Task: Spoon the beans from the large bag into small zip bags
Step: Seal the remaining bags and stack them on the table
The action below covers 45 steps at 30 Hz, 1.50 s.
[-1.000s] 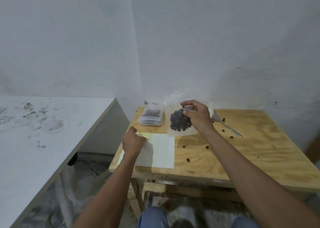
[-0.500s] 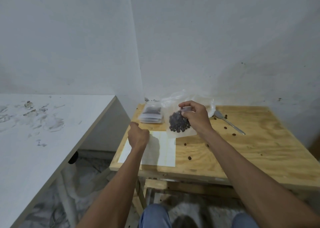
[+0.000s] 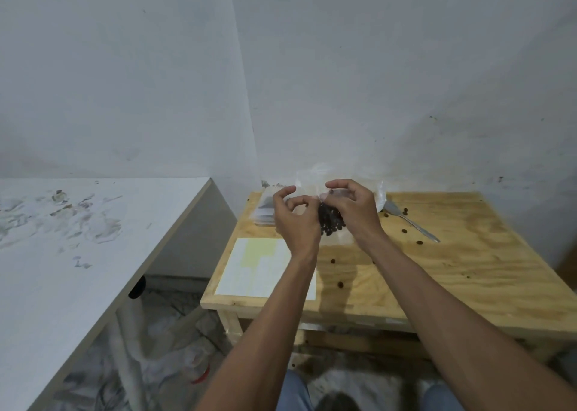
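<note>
A small clear zip bag point(image 3: 331, 223) partly filled with dark beans hangs above the wooden table point(image 3: 468, 273). My right hand point(image 3: 356, 211) pinches its top edge. My left hand point(image 3: 295, 215) has come up against the bag's left side, fingers curled at its top. Behind my hands lies the crumpled large clear bag point(image 3: 379, 196). A stack of small zip bags point(image 3: 265, 212) sits at the table's back left, partly hidden by my left hand. A metal spoon point(image 3: 412, 223) lies to the right.
A white sheet point(image 3: 249, 270) lies at the table's front left. Several loose beans point(image 3: 340, 284) are scattered over the wood. A stained white table point(image 3: 78, 239) stands to the left, with a gap between the two. Grey walls close off the back.
My left hand has lifted off the white sheet and moved up and right to the bean bag, which my right hand still holds.
</note>
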Each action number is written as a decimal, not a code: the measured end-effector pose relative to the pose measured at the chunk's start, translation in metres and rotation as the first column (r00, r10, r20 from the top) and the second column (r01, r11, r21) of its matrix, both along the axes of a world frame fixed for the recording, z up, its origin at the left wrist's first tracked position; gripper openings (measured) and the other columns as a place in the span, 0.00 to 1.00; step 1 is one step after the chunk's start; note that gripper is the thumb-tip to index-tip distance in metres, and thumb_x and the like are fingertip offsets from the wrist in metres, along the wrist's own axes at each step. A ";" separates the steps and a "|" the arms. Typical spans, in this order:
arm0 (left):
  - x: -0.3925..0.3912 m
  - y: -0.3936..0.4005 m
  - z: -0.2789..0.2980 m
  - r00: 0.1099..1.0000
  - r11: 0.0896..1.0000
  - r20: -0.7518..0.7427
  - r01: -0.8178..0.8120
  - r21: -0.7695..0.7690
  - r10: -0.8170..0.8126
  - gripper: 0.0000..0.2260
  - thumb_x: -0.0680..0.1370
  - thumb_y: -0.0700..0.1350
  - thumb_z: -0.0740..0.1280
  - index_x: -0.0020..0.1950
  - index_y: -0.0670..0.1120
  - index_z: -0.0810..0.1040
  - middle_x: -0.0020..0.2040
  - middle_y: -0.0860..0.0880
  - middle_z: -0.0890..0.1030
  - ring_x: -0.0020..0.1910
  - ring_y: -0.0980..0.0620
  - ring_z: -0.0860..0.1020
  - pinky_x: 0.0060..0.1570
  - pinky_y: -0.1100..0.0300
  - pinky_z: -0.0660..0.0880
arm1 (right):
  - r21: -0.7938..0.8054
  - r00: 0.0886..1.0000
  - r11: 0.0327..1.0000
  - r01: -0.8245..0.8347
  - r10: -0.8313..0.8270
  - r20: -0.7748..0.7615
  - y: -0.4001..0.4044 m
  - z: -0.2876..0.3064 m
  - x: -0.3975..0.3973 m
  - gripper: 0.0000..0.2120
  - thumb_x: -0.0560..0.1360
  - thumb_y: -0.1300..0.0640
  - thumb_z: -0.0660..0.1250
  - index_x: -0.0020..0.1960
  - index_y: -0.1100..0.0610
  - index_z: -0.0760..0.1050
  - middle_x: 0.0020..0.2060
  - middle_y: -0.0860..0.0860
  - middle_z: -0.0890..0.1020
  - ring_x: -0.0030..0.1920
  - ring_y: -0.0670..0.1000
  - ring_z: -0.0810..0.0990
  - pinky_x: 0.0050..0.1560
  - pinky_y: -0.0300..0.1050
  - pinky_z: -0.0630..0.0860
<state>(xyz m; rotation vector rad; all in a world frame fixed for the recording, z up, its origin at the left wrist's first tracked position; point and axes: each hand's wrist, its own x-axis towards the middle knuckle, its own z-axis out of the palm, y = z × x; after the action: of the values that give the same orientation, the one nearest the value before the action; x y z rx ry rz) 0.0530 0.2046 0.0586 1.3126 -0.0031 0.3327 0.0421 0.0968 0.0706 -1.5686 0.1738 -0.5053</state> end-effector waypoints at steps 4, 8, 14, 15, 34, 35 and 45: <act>-0.004 -0.011 0.005 0.999 0.999 -0.008 -0.035 -0.030 0.035 0.16 0.75 0.39 0.73 0.56 0.56 0.73 0.40 0.52 0.83 0.47 0.51 0.84 0.59 0.44 0.80 | 0.045 1.000 0.998 -0.031 0.031 0.003 -0.003 0.005 -0.004 0.12 0.70 0.51 0.81 0.52 0.48 0.84 0.50 0.53 0.85 0.51 0.50 0.85 0.48 0.45 0.84; -0.006 -0.015 0.007 0.999 0.999 0.029 -0.036 0.009 0.035 0.17 0.75 0.36 0.72 0.58 0.51 0.73 0.40 0.53 0.81 0.45 0.52 0.82 0.55 0.51 0.79 | -0.038 1.000 0.999 0.027 -0.026 0.015 -0.004 0.009 -0.005 0.10 0.73 0.59 0.78 0.53 0.52 0.84 0.47 0.48 0.84 0.47 0.39 0.82 0.40 0.30 0.76; -0.002 -0.006 0.006 0.993 0.982 0.106 -0.064 0.180 0.046 0.18 0.73 0.39 0.76 0.57 0.52 0.74 0.53 0.51 0.76 0.54 0.52 0.77 0.54 0.59 0.75 | -0.070 0.999 0.997 0.039 -0.038 0.017 -0.012 0.009 -0.003 0.07 0.76 0.61 0.74 0.51 0.51 0.84 0.46 0.47 0.84 0.50 0.48 0.82 0.43 0.33 0.78; 0.000 -0.003 0.006 0.994 0.983 0.106 -0.016 0.181 -0.004 0.15 0.74 0.39 0.76 0.55 0.51 0.76 0.53 0.53 0.77 0.54 0.54 0.78 0.53 0.58 0.76 | -0.070 0.999 0.997 0.033 -0.031 0.021 -0.013 0.008 -0.002 0.07 0.76 0.61 0.74 0.51 0.50 0.84 0.45 0.47 0.84 0.50 0.49 0.83 0.44 0.35 0.78; 0.035 0.032 -0.022 0.933 0.957 -0.230 0.289 0.020 -0.276 0.18 0.75 0.31 0.70 0.61 0.47 0.85 0.54 0.45 0.86 0.51 0.48 0.85 0.48 0.59 0.83 | -0.163 0.994 0.985 -0.062 0.045 -0.101 0.005 -0.026 0.021 0.12 0.72 0.65 0.75 0.49 0.50 0.87 0.48 0.45 0.87 0.51 0.47 0.84 0.53 0.43 0.80; 0.040 0.038 -0.027 0.932 0.955 -0.243 0.290 0.053 -0.270 0.18 0.76 0.32 0.69 0.62 0.47 0.85 0.53 0.45 0.86 0.49 0.48 0.85 0.46 0.61 0.82 | -0.217 0.989 0.971 -0.099 0.072 -0.128 0.005 -0.030 0.025 0.11 0.74 0.63 0.74 0.51 0.49 0.87 0.49 0.44 0.86 0.52 0.46 0.84 0.54 0.41 0.79; 0.146 0.091 -0.029 0.979 0.898 -0.075 0.206 0.389 -0.192 0.22 0.70 0.38 0.77 0.63 0.47 0.82 0.61 0.44 0.83 0.59 0.46 0.82 0.59 0.55 0.80 | -0.143 0.980 0.989 -0.037 0.007 -0.201 0.031 -0.041 0.133 0.12 0.76 0.61 0.73 0.58 0.52 0.84 0.49 0.49 0.85 0.48 0.50 0.84 0.44 0.38 0.79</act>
<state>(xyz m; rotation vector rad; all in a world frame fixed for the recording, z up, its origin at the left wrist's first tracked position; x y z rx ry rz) 0.1988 0.2959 0.0298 1.7046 -0.1830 0.1351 0.1753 0.1280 0.0300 -1.7631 0.2778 -0.3479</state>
